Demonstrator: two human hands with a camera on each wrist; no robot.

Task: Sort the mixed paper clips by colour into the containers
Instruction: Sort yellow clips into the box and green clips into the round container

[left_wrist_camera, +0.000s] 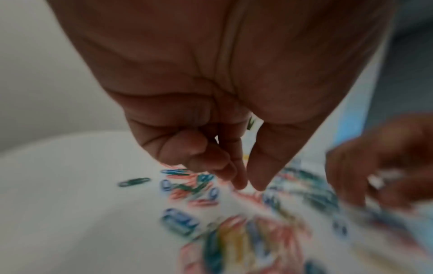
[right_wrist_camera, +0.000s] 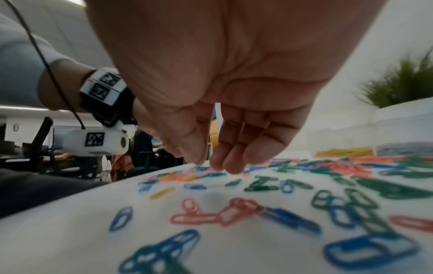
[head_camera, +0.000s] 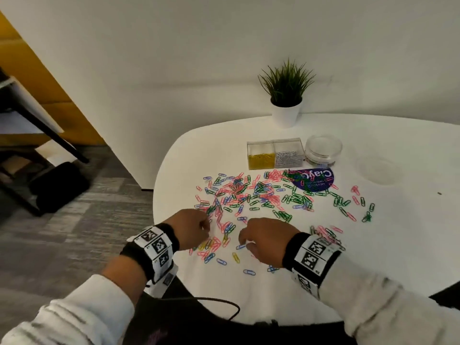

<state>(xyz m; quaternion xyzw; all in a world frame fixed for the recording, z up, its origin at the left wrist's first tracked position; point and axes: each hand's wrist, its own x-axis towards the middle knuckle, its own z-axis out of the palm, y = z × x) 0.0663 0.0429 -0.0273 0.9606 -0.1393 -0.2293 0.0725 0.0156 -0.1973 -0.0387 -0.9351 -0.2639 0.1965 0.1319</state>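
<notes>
While looking down at the white table [head_camera: 398, 245], seeing mixed paper clips [head_camera: 249, 195] all over it, pink, green, blue and a few yellow, mostly loose in one big scatter across the middle, with a thinner bunch trailing off toward 3 o'clock. Sitting at 12 o'clock of that mess: a clear two-part box [head_camera: 275, 153], yellow clips [head_camera: 261, 160] in the 9 o'clock half, silver clips [head_camera: 288, 158] in the 3 o'clock half. Just beside it at 3 o'clock, a round clear jar [head_camera: 323, 150], and further round toward 4 o'clock a shallow clear dish [head_camera: 378, 170]. Behind the box at 12 o'clock, a potted plant [head_camera: 286, 95] against the wall. Half buried under clips at 6 o'clock of the box, a purple sticker [head_camera: 313, 180]. Down at 6 o'clock of the pile, both hands low over the clips. Left hand [head_camera: 191, 230] curled up tight, thumb and first fingertips [left_wrist_camera: 241, 183] almost touching right above some pink ones; too blurry up close, so can't tell if anything is actually pinched there. Right hand [head_camera: 266, 240] hanging relaxed, fingers [right_wrist_camera: 232, 166] drooping toward the table with a narrow gap to the thumb, nothing visible in that gap from the wrist view, and a blue clip [head_camera: 241, 247] lying just beside the thumb tip.
</notes>
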